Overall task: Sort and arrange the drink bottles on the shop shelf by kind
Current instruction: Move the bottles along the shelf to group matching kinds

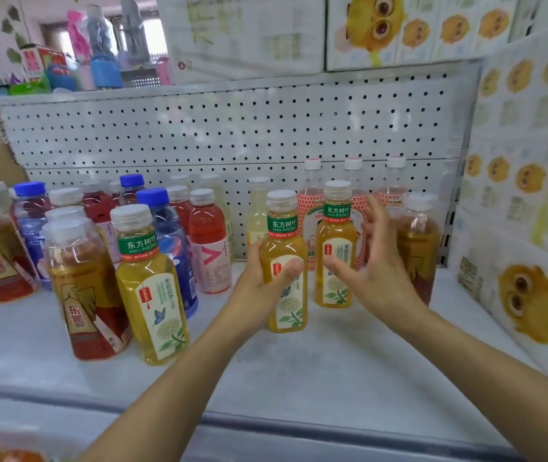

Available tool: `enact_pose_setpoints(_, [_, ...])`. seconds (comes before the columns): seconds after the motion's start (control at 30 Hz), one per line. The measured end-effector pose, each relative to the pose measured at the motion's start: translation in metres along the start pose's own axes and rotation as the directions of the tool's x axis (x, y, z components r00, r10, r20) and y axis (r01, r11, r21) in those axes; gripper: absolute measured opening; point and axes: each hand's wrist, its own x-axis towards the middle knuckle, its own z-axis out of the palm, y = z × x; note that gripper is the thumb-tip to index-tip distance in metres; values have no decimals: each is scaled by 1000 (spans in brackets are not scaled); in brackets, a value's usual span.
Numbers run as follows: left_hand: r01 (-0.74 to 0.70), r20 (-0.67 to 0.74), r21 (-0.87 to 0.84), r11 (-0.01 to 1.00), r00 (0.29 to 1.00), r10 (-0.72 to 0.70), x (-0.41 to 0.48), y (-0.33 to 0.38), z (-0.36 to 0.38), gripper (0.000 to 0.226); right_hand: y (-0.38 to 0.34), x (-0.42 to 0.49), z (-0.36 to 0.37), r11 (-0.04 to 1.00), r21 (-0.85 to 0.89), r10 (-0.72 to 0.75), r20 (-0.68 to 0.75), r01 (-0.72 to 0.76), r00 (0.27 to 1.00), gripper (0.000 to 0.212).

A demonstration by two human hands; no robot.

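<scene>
Tea bottle (282, 228) is mid shelf (299, 368), my left hand (264, 285) curled round it. My right hand (379, 261) is wide open. I should stand it straight, just beside its twin (335, 251) on the right.

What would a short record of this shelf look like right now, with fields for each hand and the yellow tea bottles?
left hand: grips middle tea bottle, upright
right hand: open, fingers spread, by right tea bottle; contact unclear
left tea bottle: stands on shelf, apart from the other two, beside a red-label bottle
sorting: tea bottles not yet together
</scene>
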Motion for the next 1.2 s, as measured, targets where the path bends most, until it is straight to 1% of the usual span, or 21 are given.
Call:
enact_pose_setpoints(0.03, [14, -4, -9, 1000, 1000, -14, -1, -2, 2, 89, 2, 0, 6, 991, 70, 111, 55, -114, 992, 103])
enact_pose_setpoints(0.07, [29, -3, -21, 999, 1000, -30, -2, -4, 3, 90, 5, 1, 11, 974, 114, 189, 88, -198, 978, 104])
enact_pose_setpoints(0.13, [73, 7, -47, 996, 997, -73, -3, -6, 6, 87, 15, 6, 18, 924, 201, 306, 116, -324, 945, 101])
enact_pose_setpoints(0.17, [88, 9, -58, 994, 996, -88, -4, -7, 7, 83, 19, 9, 20, 902, 226, 347, 132, -369, 929, 98])
enact_pose_setpoints(0.23, [81, -1, -65, 995, 997, -81, -4, -7, 7, 76, 28, 12, 24, 889, 216, 368, 185, -403, 911, 85])
enact_pose_setpoints(0.3, [57, -23, -42, 998, 998, -58, -3, -5, 7, 78, 30, 14, 25, 908, 180, 339, 217, -379, 915, 67])
enact_pose_setpoints(0.33, [53, -25, -30, 998, 998, -54, -4, -3, 8, 74, 29, 14, 24, 917, 171, 318, 227, -359, 920, 60])
enact_pose_setpoints(0.37, [57, -25, -22, 998, 998, -58, -5, -2, 8, 67, 28, 13, 22, 921, 174, 304, 244, -350, 921, 58])
enact_pose_setpoints(0.4, [62, -25, -23, 998, 998, -62, -6, -1, 7, 63, 27, 11, 21, 918, 182, 300, 265, -353, 916, 61])
enact_pose_setpoints(0.5, [67, -55, -27, 997, 996, -68, -14, 3, 4, 61, 22, 0, 14, 903, 203, 311, 301, -379, 902, 69])
enact_pose_setpoints(0.63, [93, -123, -85, 992, 987, -103, -30, 5, -1, 50, 3, -20, 6, 889, 229, 332, 275, -397, 902, 88])
enact_pose_setpoints(0.7, [74, -132, -105, 992, 987, -88, -41, 8, -8, 52, -12, -32, 6, 890, 260, 319, 232, -375, 919, 92])
enact_pose_setpoints(0.8, [18, -129, -123, 992, 991, -34, -62, 15, -25, 63, -39, -48, 11, 882, 314, 312, 167, -351, 935, 98])
enact_pose_setpoints(0.87, [-23, -136, -89, 996, 991, 10, -76, 20, -40, 68, -60, -57, 17, 871, 357, 308, 134, -336, 942, 90])
enact_pose_setpoints(0.93, [-44, -162, -58, 997, 986, 34, -92, 22, -59, 81, -84, -66, 26, 868, 392, 283, 117, -306, 952, 76])
enact_pose_setpoints(0.97, [-39, -163, -55, 998, 986, 29, -100, 22, -70, 86, -97, -72, 32, 865, 408, 273, 109, -293, 956, 74])
enact_pose_setpoints(1.03, [-24, -151, -60, 998, 988, 15, -119, 21, -91, 92, -119, -83, 44, 853, 441, 260, 105, -279, 960, 78])
enact_pose_setpoints(1.07, [-20, -145, -65, 998, 989, 11, -129, 19, -105, 90, -131, -90, 53, 848, 454, 255, 106, -275, 961, 78])
enact_pose_setpoints(1.13, [-22, -146, -75, 997, 989, 11, -148, 15, -130, 79, -155, -102, 70, 839, 472, 248, 114, -272, 962, 74])
enact_pose_setpoints(1.2, [-23, -154, -80, 997, 988, 11, -165, 10, -155, 75, -177, -114, 87, 831, 485, 244, 119, -271, 962, 71])
